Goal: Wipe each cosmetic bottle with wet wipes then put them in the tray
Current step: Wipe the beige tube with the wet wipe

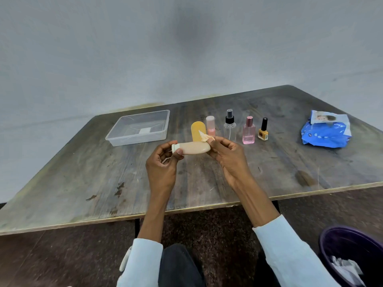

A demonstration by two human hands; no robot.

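Surface: your worn, stained wooden surface [207, 183] meets a pale wall.
Bottle: your left hand [163, 160] grips the bottle [192, 147] just right of the tray [137, 129].
Wipe: pinched by your right hand [228, 154].

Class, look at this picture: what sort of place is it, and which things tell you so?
Probably a plain indoor workspace, not a shop: a worn wooden table against a bare grey wall, with a purple waste bin on the floor.
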